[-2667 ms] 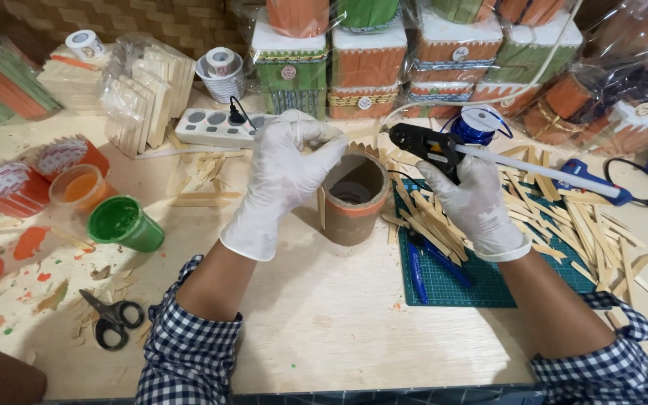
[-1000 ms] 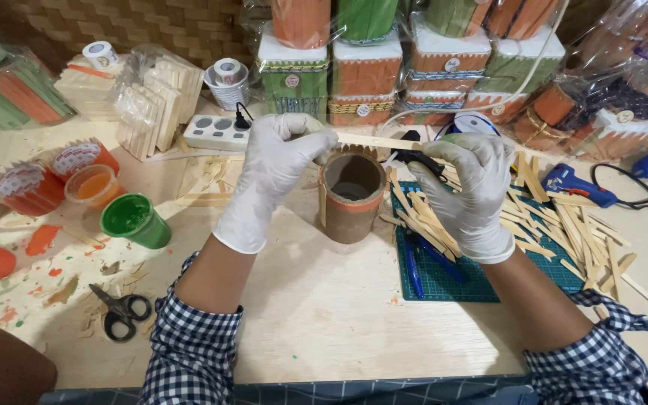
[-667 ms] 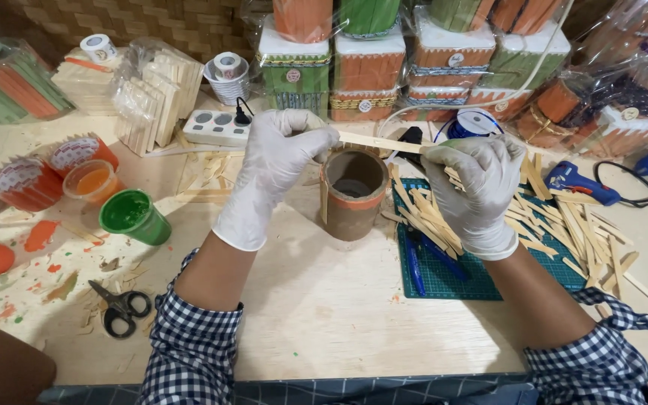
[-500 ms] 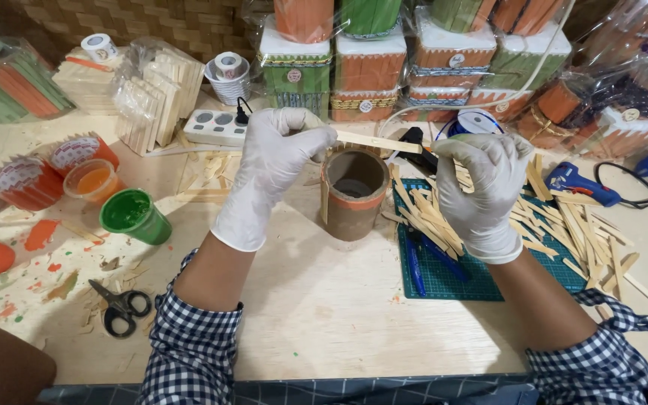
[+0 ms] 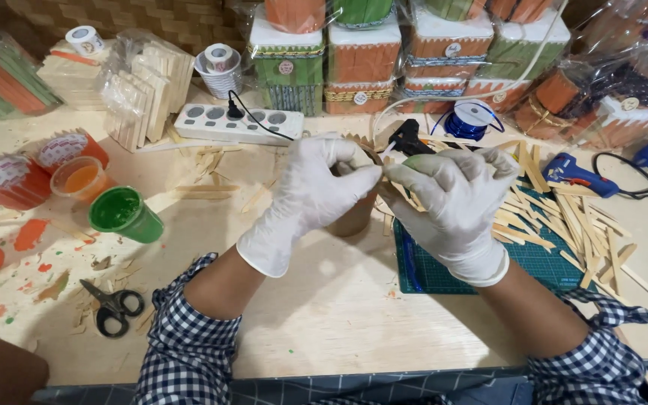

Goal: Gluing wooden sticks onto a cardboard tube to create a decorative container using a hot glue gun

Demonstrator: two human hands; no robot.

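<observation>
Both hands wear white gloves & meet over a brown cardboard tube (image 5: 354,217) standing upright on the worktop (image 5: 324,315). The left hand (image 5: 313,191) curls over the tube's top, grip closed on its rim. The right hand (image 5: 448,202) presses in from the other side, fingers pinched tight on a thin wooden stick (image 5: 393,196) laid against the tube; the two hands touch at the fingertips. Most of the tube is hidden behind the gloves.

Just behind the hands lies a black glue gun (image 5: 408,139), w/ a blue ribbon spool (image 5: 472,120) next to it. Under the right wrist is a green cutting mat (image 5: 489,266) w/ lots of loose wooden sticks (image 5: 564,217) spread over it. A blue glue gun (image 5: 575,171) lies further right.

Left side: a green paint cup (image 5: 123,214), an orange paint cup (image 5: 80,178) & black scissors (image 5: 112,306) near the checked sleeve. A white power strip (image 5: 238,124) sits at the back, in front of wrapped orange & green boxes (image 5: 361,56).
</observation>
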